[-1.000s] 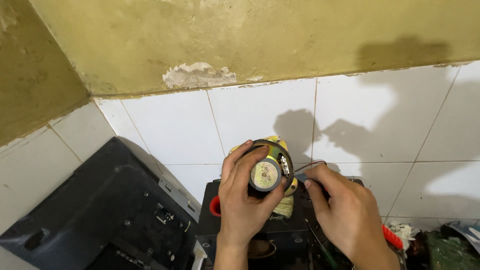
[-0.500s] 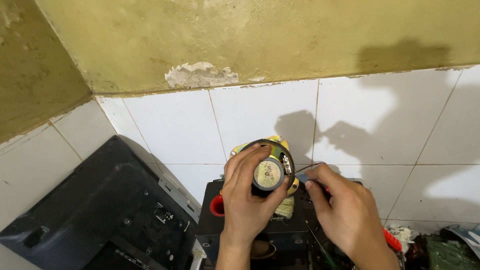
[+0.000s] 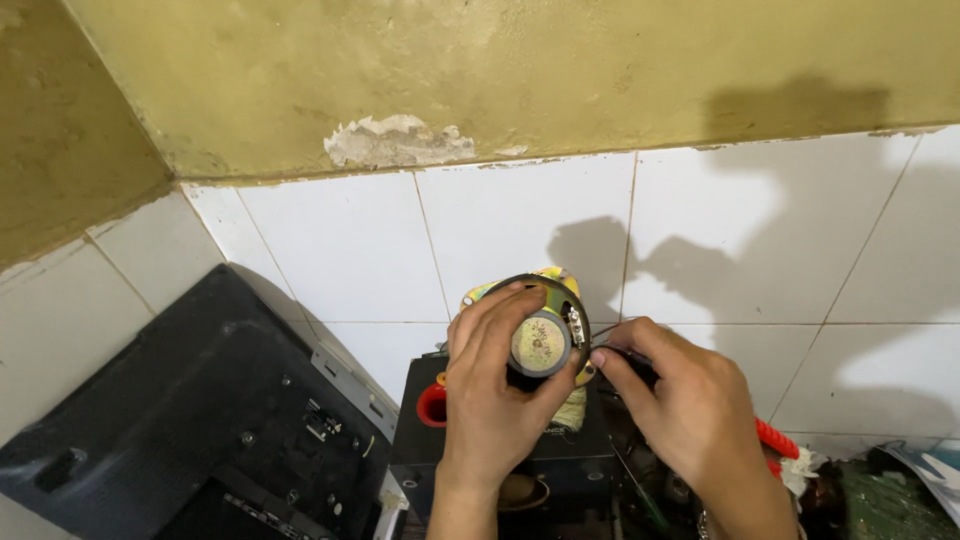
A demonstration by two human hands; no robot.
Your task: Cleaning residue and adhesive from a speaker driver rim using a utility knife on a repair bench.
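Note:
My left hand (image 3: pixel 490 405) grips a small round loudspeaker (image 3: pixel 541 341) by its black magnet, the back with its gold disc facing me and the yellowish metal frame toward the wall. Thin wires (image 3: pixel 612 326) run from the speaker's terminal strip on its right side. My right hand (image 3: pixel 690 410) is just right of the speaker, fingertips pinched on those wires close to the terminal. Both hands are held up in front of the white tiled wall, above a black box-shaped cabinet (image 3: pixel 500 450).
A large black flat electronic housing (image 3: pixel 200 430) leans against the wall at lower left. A red round part (image 3: pixel 432 406) sits on the black cabinet. A red ribbed handle (image 3: pixel 778 440), white scraps and a green circuit board (image 3: pixel 890 500) lie at lower right.
The speaker and both hands stay in nearly the same place; my right fingertips have shifted slightly along the wires by the terminal.

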